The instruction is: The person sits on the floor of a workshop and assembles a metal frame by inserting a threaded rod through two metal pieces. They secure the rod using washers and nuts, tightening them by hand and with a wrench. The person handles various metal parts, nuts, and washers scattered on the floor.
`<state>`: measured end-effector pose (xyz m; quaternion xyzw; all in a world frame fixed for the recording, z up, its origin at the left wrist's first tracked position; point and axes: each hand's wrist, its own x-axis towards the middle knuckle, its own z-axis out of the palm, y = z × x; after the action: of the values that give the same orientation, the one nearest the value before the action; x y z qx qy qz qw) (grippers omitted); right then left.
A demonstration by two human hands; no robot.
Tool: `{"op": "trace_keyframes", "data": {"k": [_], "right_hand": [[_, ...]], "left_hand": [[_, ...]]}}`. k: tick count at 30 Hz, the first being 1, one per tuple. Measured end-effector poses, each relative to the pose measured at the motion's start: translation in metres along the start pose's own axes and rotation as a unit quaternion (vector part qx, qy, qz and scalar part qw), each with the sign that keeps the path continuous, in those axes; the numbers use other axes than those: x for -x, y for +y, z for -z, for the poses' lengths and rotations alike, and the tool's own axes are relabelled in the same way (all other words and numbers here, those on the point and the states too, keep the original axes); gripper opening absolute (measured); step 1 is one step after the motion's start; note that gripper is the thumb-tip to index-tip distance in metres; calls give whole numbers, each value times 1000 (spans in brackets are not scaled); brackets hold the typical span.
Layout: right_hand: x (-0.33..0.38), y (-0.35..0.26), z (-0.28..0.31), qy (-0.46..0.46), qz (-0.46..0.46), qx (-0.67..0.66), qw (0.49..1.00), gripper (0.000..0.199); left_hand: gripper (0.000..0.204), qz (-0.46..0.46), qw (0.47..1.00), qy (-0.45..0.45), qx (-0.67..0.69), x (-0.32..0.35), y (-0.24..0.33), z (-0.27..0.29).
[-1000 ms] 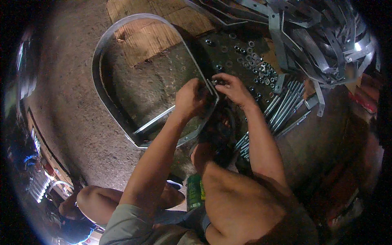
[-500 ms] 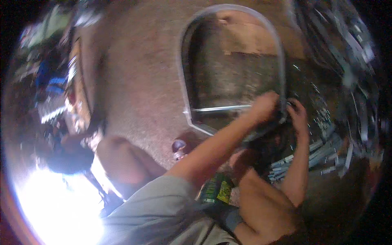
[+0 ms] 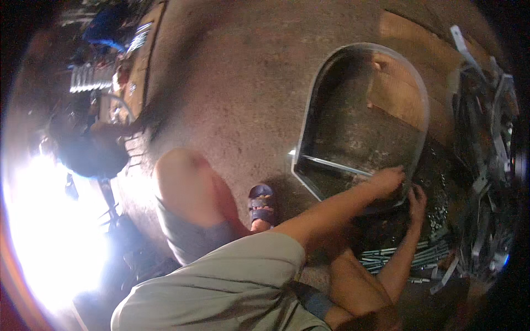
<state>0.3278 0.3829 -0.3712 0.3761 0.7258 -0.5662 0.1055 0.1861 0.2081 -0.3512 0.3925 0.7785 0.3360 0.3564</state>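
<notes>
My left hand point(image 3: 388, 181) rests on the lower right corner of the arched metal frame point(image 3: 309, 127), fingers curled over the rim where the straight crossbar point(image 3: 337, 164) meets the curved side; the grip looks closed around that edge, though blur keeps me from telling how tightly. My right hand point(image 3: 417, 199) sits just beside it, a little lower and to the right, fingers bent down against the same corner of the frame; whether that grip pinches something small or only presses on the metal I cannot tell. The frame lies flat on the rough floor point(image 3: 237, 94), its rounded end pointing away from my grips and its open flat end nearest them. Beyond the frame's far side, a brown cardboard sheet point(image 3: 406, 96) lies partly under it. Right of my right grip, small nuts point(image 3: 439, 207) are scattered on the dark ground, and further right a heap of bent metal strips point(image 3: 486, 138) piles up. Below my right forearm lies a bundle of long threaded rods point(image 3: 408, 256). Left of my left arm my bare knee point(image 3: 185, 176) is raised, and my foot in a blue sandal point(image 3: 261, 203) sits near the frame's flat end.
</notes>
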Motion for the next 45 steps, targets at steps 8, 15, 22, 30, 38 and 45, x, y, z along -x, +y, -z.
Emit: {"op": "trace_keyframes", "data": {"k": [8,15,22,30,38,45], "right_hand": [[14,-35,-14,18,-28,-190,981,28],[26,-64,-9,20,-28,-23,999,31],[18,-64,-10,2,-55,77,996,34],[22,-67,-14,40,-12,38,998,42],[19,-118,-15,9,-108,191,976,41],[24,-61,-12,35,-20,-40,998,35]], "left_hand": [[41,11,999,-46,-3,5,6,25],[29,-7,1000,-15,-15,8,22,33],[27,-21,999,18,-24,11,26,37],[27,-23,998,29,-52,9,21,31],[29,-31,997,0,-68,5,27,38],[35,-50,998,25,-39,6,22,30]]}}
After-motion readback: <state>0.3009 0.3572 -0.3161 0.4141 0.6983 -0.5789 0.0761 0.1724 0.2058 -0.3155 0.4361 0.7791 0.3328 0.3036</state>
